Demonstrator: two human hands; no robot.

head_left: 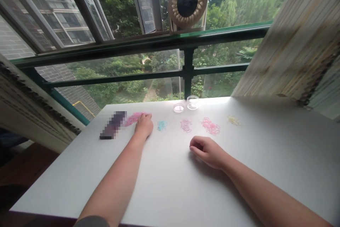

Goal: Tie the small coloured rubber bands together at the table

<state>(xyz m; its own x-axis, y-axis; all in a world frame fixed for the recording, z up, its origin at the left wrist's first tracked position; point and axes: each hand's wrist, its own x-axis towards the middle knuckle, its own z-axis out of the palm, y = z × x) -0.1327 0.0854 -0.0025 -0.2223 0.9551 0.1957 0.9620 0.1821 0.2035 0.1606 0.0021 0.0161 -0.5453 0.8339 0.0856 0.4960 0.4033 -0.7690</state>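
My left hand (144, 126) reaches to the far left of the white table, over the edge of a pile of small pink loops (132, 118) that look like rubber bands. Its fingers are bent down and pressed together; whatever is under them is hidden. My right hand (208, 149) rests near the table's middle, fingers curled towards the thumb, with no object visible in the hollow. Beyond it lie a lilac pile of loops (186, 125) and a brighter pink pile of loops (210, 126). A small turquoise pile (161, 125) sits just right of my left hand.
A pale yellow pile (233, 120) lies to the right. Two clear round containers or lids (178, 108) (192, 103) stand at the back edge. Left of the pink pile is a dark, pixelated oblong object (113, 125). Behind the white table (170, 184) are a green railing (132, 78) and curtains.
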